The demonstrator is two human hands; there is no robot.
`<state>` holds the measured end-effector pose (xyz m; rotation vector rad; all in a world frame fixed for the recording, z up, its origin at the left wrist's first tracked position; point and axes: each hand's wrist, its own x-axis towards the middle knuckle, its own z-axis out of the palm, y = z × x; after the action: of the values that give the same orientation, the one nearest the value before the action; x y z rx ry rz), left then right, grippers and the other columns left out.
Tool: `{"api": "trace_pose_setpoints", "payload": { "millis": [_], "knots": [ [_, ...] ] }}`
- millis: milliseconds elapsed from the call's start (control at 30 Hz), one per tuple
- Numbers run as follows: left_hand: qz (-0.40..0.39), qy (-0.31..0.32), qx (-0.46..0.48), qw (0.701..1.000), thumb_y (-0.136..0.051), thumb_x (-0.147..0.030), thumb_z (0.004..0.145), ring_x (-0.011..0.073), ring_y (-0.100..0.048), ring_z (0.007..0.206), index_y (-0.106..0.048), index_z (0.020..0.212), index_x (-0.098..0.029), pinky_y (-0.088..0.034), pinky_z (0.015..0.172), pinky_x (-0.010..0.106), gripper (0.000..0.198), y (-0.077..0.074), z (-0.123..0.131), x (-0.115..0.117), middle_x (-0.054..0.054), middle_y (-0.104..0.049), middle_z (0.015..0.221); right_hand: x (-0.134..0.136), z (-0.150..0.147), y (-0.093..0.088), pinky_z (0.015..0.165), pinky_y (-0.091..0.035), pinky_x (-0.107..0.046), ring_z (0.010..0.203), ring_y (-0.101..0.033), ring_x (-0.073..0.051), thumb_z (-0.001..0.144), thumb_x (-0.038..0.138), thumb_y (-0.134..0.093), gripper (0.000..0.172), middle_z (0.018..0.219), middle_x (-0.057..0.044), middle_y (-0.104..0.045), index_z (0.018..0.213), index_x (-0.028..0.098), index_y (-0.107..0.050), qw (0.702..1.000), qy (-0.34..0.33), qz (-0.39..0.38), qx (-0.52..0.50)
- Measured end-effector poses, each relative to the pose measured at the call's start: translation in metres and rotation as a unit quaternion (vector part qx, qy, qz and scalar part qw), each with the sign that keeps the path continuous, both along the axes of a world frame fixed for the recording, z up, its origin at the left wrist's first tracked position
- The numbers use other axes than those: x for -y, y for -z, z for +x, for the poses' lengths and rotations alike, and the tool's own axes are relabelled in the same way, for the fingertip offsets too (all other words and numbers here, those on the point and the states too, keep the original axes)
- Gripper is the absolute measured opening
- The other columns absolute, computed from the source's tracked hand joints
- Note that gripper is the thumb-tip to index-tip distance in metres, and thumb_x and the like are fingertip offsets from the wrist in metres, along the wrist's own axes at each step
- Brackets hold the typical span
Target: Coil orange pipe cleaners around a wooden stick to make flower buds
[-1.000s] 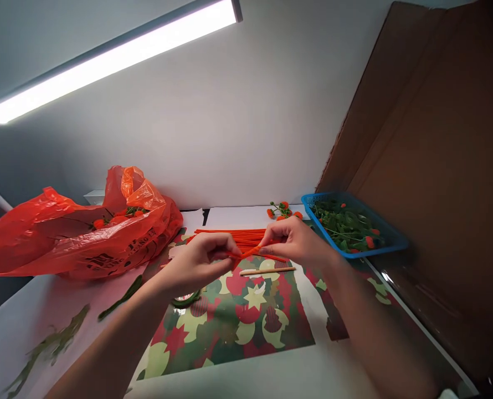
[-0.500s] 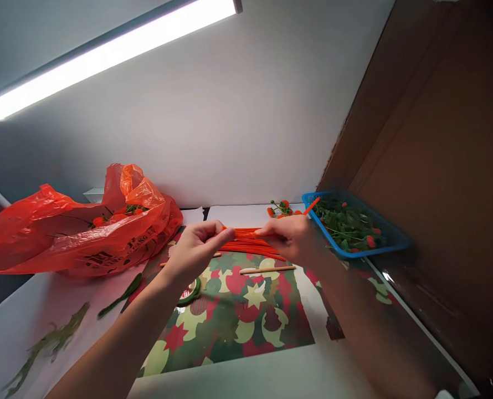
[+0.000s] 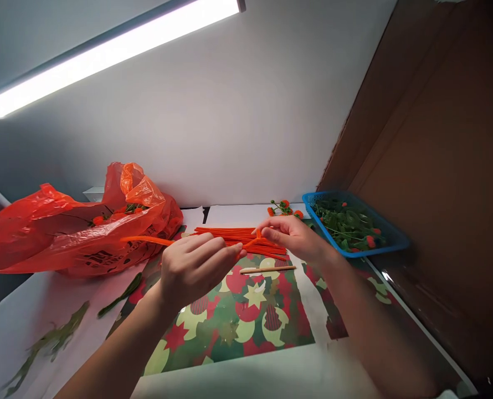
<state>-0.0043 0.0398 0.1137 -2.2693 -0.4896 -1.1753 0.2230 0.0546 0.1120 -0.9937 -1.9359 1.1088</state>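
An orange pipe cleaner (image 3: 147, 240) runs through my left hand (image 3: 199, 260), which is closed around it; one end sticks out to the left in front of the red bag. Its other end comes out past my left fingertips and bends into a small loop at my right hand (image 3: 290, 235). The right thumb and index finger pinch that looped end. Behind and below both hands, a bundle of orange-red pipe cleaners (image 3: 267, 250) lies on the patterned paper (image 3: 246, 310). A thin wooden stick (image 3: 267, 270) rests in front of the bundle.
At left sits a red plastic bag (image 3: 138, 244) with orange flowers inside. A blue basket (image 3: 357, 254) of green stems stands at right, beside a cardboard panel (image 3: 429, 138). Small orange pompom flowers (image 3: 286, 209) lie at the back. Green pieces (image 3: 122, 295) lie at left.
My left hand has turned knuckles-up, and the pipe cleaner's free end now points left instead of up at the right. A small loop has appeared at my right fingertips.
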Motion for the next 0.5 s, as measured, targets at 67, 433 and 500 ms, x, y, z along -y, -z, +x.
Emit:
{"api": "trace_pose_setpoints", "payload": {
  "millis": [67, 433, 500],
  "knots": [
    [0.032, -0.013, -0.017, 0.999, -0.071, -0.017, 0.073, 0.0103, -0.048, 0.049, -0.061, 0.076, -0.018, -0.040, 0.051, 0.023, 0.011, 0.0007, -0.0007, -0.0006, -0.005, -0.054, 0.052, -0.0011, 0.0006, -0.0005, 0.045, -0.020, -0.022, 0.046, -0.027, -0.006, 0.080, 0.043, -0.062, 0.030, 0.050, 0.008, -0.035, 0.091, 0.016, -0.063, 0.999, -0.011, -0.028, -0.018],
    [0.060, -0.012, -0.026, 0.998, -0.074, -0.016, 0.071, 0.0099, -0.041, 0.047, -0.063, 0.080, -0.018, -0.035, 0.048, 0.024, 0.015, 0.0013, -0.0010, 0.0012, -0.006, -0.054, 0.051, -0.0017, 0.0006, 0.0001, 0.046, -0.021, -0.022, 0.046, -0.026, -0.006, 0.083, 0.040, -0.061, 0.034, 0.051, 0.009, -0.031, 0.107, 0.017, -0.062, 0.998, -0.015, -0.046, -0.051],
    [0.065, -0.013, -0.031, 0.997, -0.073, -0.016, 0.072, 0.0098, -0.041, 0.047, -0.064, 0.082, -0.019, -0.034, 0.048, 0.024, 0.014, 0.0004, -0.0011, 0.0017, -0.006, -0.054, 0.051, -0.0030, 0.0003, 0.0011, 0.045, -0.021, -0.022, 0.046, -0.027, -0.006, 0.082, 0.039, -0.062, 0.032, 0.051, 0.009, -0.031, 0.104, 0.016, -0.062, 0.997, -0.016, -0.043, -0.062]
  ]
}}
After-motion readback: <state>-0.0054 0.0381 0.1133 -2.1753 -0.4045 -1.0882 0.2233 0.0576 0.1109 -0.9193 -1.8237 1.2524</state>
